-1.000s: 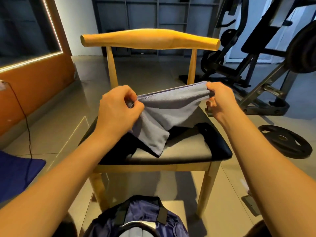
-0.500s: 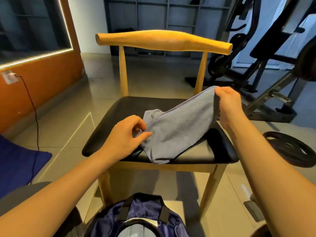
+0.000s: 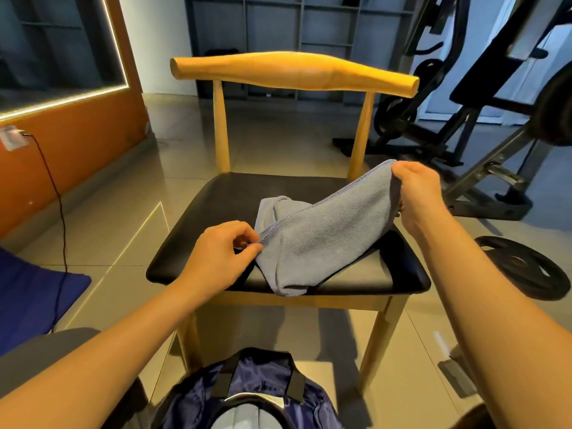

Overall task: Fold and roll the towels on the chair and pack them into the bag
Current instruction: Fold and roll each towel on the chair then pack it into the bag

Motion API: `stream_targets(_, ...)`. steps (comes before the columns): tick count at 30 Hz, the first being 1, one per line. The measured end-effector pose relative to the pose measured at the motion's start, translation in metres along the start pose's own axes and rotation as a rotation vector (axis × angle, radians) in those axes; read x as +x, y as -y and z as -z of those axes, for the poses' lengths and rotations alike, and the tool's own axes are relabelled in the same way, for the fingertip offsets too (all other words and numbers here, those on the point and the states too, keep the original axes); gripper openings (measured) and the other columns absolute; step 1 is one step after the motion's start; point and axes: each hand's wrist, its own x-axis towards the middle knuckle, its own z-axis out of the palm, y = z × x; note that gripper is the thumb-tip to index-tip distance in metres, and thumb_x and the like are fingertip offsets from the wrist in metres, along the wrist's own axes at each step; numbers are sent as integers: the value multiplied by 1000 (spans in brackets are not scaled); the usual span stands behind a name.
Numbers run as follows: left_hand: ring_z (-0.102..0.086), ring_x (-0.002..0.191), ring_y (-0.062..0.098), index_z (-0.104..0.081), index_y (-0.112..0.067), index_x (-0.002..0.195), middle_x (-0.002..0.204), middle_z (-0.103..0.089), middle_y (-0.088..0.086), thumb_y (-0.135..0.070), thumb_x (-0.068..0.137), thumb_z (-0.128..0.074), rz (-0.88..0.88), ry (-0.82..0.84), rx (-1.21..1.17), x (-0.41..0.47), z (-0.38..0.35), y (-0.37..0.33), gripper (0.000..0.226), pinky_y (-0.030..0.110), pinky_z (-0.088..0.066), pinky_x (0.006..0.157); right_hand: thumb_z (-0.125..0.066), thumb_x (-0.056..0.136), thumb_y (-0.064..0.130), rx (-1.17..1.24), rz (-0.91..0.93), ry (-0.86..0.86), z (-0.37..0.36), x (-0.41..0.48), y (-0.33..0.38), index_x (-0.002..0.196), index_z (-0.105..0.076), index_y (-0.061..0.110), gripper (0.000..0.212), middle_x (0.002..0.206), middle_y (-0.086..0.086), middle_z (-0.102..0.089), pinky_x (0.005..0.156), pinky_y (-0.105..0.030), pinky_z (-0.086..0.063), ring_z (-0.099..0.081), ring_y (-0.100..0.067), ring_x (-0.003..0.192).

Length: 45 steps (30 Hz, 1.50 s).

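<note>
Since a second ago the left hand (image 3: 221,255) has dropped from level with the right hand (image 3: 418,193) to just above the seat. The grey towel (image 3: 312,239), then stretched between them in the air, now slopes down from far right to near left. Over the last half second little has shifted.

Thumb and forefinger of the left hand pinch the towel's stitched hem at its low end, the other fingers curled loosely behind. The right hand's fingers are closed round the high corner, held up over the far right of the seat. The towel's bottom fold lies on the black seat of the wooden chair (image 3: 294,71), close to the near edge, and a loose bunch of it sits on the seat behind the left hand. A dark cloth shape (image 3: 402,261) lies on the right of the seat partly under the towel; what it is cannot be told.

On the floor just in front of the chair, at the near edge of view, stands the navy bag (image 3: 263,394) with black straps, its mouth open. Something pale grey shows inside, too cut off to identify.

A weight plate (image 3: 523,267) lies on the floor to the right, a blue mat (image 3: 31,292) to the left.
</note>
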Motion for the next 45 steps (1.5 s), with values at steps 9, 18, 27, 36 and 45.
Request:
stream_targets(9, -63, 67, 7, -73, -20, 80, 75, -71, -7, -17, 85, -80, 53, -216, -67, 50, 82, -10, 9, 19, -48, 65, -58, 100, 22, -34, 110, 70, 9, -7, 24, 112, -70, 10, 21, 99, 1, -68, 75, -27, -47, -60, -13, 90)
stream_targets(18, -60, 81, 4, -72, -16, 98, 89, -66, -4, -17, 93, -72, -23, -450, -42, 97, 208, -59, 5, 16, -47, 71, -52, 101, 6, 84, 385, 544, 20, -74, 152, 84, -62, 8, 20, 76, 5, -67, 68, -22, -54, -63, -9, 74)
stream_targets(27, -62, 93, 16, -69, -16, 105, 101, -67, 2, -15, 94, -70, 13, -505, -167, 99, 248, -79, 11, 22, -49, 77, -64, 99, 16, 47, 387, 350, 12, -97, 210, 86, -68, 15, 14, 80, 4, -73, 73, -32, -57, -69, -10, 75)
stream_targets(36, -61, 87, 12, -73, -15, 102, 94, -67, 1, -6, 99, -60, 130, -301, -315, 77, 271, -88, 16, 18, -48, 66, -56, 99, 10, 158, 349, 561, 20, -133, 229, 84, -63, 14, 17, 90, -5, -69, 75, -29, -58, -67, -16, 81)
stream_targets(45, -56, 71, 16, -69, -7, 81, 80, -63, 7, 0, 90, -51, 207, -185, -677, 76, 277, -97, 22, 22, -52, 62, -45, 96, 6, 350, 301, 519, 21, -152, 238, 69, -50, 16, 29, 60, 9, -58, 44, -14, -41, -50, -3, 49)
